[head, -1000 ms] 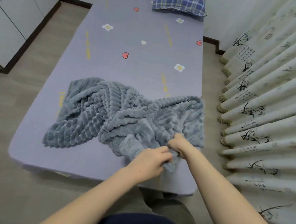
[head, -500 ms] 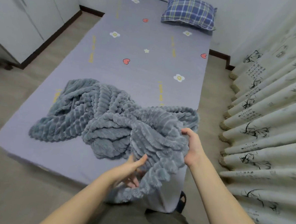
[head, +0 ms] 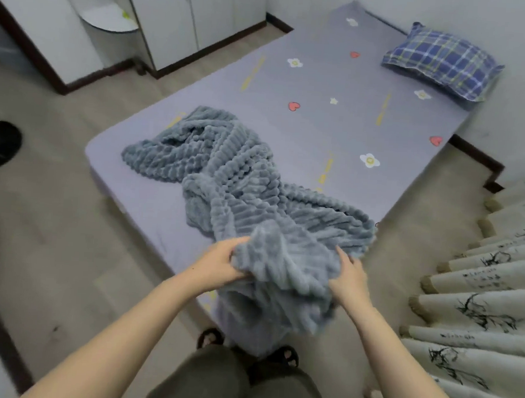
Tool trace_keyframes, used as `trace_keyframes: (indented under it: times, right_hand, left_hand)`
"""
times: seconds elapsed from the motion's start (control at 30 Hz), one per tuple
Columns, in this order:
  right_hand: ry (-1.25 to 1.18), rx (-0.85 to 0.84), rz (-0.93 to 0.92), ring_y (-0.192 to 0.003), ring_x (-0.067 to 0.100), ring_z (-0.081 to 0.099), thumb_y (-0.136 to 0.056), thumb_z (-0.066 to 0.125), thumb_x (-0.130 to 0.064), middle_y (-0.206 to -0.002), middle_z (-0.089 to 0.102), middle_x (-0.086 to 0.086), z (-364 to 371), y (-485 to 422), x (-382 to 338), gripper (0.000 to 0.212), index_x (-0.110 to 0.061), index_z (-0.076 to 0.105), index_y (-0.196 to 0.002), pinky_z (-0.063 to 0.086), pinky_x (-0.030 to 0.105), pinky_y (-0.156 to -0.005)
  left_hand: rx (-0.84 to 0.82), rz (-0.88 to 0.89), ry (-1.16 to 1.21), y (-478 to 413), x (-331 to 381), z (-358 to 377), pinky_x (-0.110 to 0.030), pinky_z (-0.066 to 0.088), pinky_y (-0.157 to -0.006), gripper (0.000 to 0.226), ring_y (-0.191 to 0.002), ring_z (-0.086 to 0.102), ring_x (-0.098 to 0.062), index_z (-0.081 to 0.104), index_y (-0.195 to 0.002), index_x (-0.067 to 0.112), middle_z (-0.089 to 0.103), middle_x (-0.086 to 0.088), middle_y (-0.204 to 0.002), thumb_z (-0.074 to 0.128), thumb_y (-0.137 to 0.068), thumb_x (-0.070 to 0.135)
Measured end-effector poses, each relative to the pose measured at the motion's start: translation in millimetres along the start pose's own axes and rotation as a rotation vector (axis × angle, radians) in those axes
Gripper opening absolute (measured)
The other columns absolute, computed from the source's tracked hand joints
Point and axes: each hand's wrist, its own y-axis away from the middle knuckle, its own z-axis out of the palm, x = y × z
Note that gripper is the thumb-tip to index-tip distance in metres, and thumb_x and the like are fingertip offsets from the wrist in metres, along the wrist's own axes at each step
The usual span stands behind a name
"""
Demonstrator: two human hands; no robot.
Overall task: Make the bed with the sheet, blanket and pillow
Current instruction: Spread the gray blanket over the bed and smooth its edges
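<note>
Both hands [head: 284,269] clutch the blanket [head: 240,194], seemingly stretched diagonally across bed.

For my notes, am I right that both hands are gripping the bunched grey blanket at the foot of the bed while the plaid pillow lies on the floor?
Not quite: the head view shows the pillow on the bed's far end, not the floor. Both the left hand and right hand do grip the blanket.

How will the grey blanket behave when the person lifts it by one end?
The blanket likely flops and sags: it lies twisted and drapes between the left hand and right hand. Its thick ribbed pile suggests some weight and an easy grip.
</note>
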Motion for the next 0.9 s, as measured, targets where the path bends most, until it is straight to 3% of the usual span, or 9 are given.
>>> trace_keyframes:
  times: [0.1, 0.17, 0.2, 0.27, 0.33, 0.47, 0.6, 0.73, 0.9]
  right_hand:
    - [0.28, -0.032, -0.673, -0.145, 0.03, 0.014, -0.084, 0.059, -0.003, -0.162, -0.005, 0.0, 4, -1, -57, 0.101, -0.06, 0.001, -0.143, 0.043, 0.037, -0.096]
    - [0.468, -0.166, -0.958, -0.147, 0.019, -0.008, -0.095, 0.056, -0.03, -0.158, -0.013, -0.013, 16, 6, -95, 0.082, -0.054, -0.005, -0.145, 0.017, 0.042, -0.116]
    - [0.479, -0.293, -0.928, -0.145, 0.013, -0.009, -0.097, 0.053, -0.035, -0.156, -0.008, -0.015, 21, 15, -111, 0.074, -0.041, 0.001, -0.15, 0.008, 0.035, -0.119]
    - [0.387, -0.421, -0.901, -0.144, 0.009, 0.02, -0.096, 0.054, -0.022, -0.154, 0.029, 0.0, 31, 35, -131, 0.054, -0.016, 0.035, -0.146, 0.026, 0.006, -0.103]
    - [0.442, -0.474, -1.0, -0.122, -0.012, 0.04, -0.094, 0.053, -0.022, -0.126, 0.057, 0.003, 46, 52, -140, 0.038, -0.005, 0.053, -0.129, 0.031, 0.001, -0.092]
    - [0.849, -0.537, -1.037, -0.113, 0.019, 0.056, -0.096, 0.051, -0.026, -0.133, 0.056, 0.008, 69, 41, -158, 0.033, -0.013, 0.056, -0.126, 0.049, 0.038, -0.097]
    - [0.854, -0.368, -1.077, -0.132, 0.033, 0.04, -0.098, 0.048, -0.025, -0.161, 0.004, 0.006, 66, 34, -182, 0.071, -0.037, 0.004, -0.153, 0.046, 0.049, -0.098]
    - [0.887, -0.672, -1.09, -0.147, 0.024, 0.017, -0.102, 0.041, -0.024, -0.16, 0.019, 0.01, 56, 41, -188, 0.051, -0.009, 0.029, -0.15, 0.02, 0.033, -0.117]
    - [0.712, -0.772, -1.01, -0.103, 0.016, 0.06, -0.101, 0.043, -0.011, -0.11, 0.062, 0.007, 24, 15, -171, 0.035, -0.004, 0.051, -0.133, 0.042, 0.007, -0.067]
  left_hand:
    - [0.007, 0.21, -0.284, 31, 28, -13, -0.02, 0.044, -0.062, 0.016, -0.068, 0.054, 0.011, 0.056, -0.071, 0.045, 0.061, 0.028, -0.071, 0.065, -0.078, 0.035]
    - [0.007, 0.315, -0.308, 48, 46, -23, -0.01, 0.038, -0.06, 0.016, -0.069, 0.052, 0.018, 0.057, -0.077, 0.043, 0.058, 0.034, -0.074, 0.065, -0.081, 0.03]
    - [0.028, 0.347, -0.311, 56, 50, -31, -0.008, 0.037, -0.063, 0.015, -0.073, 0.052, 0.02, 0.058, -0.084, 0.042, 0.059, 0.035, -0.078, 0.064, -0.082, 0.028]
    - [0.096, 0.341, -0.34, 73, 47, -48, -0.012, 0.043, -0.067, 0.016, -0.081, 0.056, 0.016, 0.062, -0.092, 0.037, 0.061, 0.028, -0.085, 0.064, -0.081, 0.025]
    - [0.14, 0.276, -0.382, 89, 33, -62, -0.031, 0.05, -0.067, 0.014, -0.081, 0.06, -0.001, 0.065, -0.087, 0.031, 0.061, 0.014, -0.086, 0.065, -0.081, 0.019]
    - [0.195, 0.258, -0.391, 113, 16, -65, -0.026, 0.043, -0.061, 0.021, -0.072, 0.05, 0.003, 0.055, -0.079, 0.033, 0.05, 0.013, -0.081, 0.069, -0.08, 0.017]
    - [0.18, 0.343, -0.35, 116, 31, -37, -0.018, 0.038, -0.063, 0.016, -0.079, 0.047, 0.009, 0.057, -0.09, 0.038, 0.047, 0.023, -0.086, 0.063, -0.082, 0.025]
    - [0.213, 0.334, -0.39, 102, 45, -19, -0.023, 0.041, -0.062, 0.014, -0.079, 0.048, 0.004, 0.059, -0.089, 0.036, 0.052, 0.015, -0.087, 0.062, -0.084, 0.023]
    - [0.452, 0.176, -0.443, 82, 56, -11, -0.027, 0.044, -0.056, 0.03, -0.07, 0.044, 0.007, 0.045, -0.085, 0.04, 0.044, 0.023, -0.083, 0.06, -0.079, 0.014]
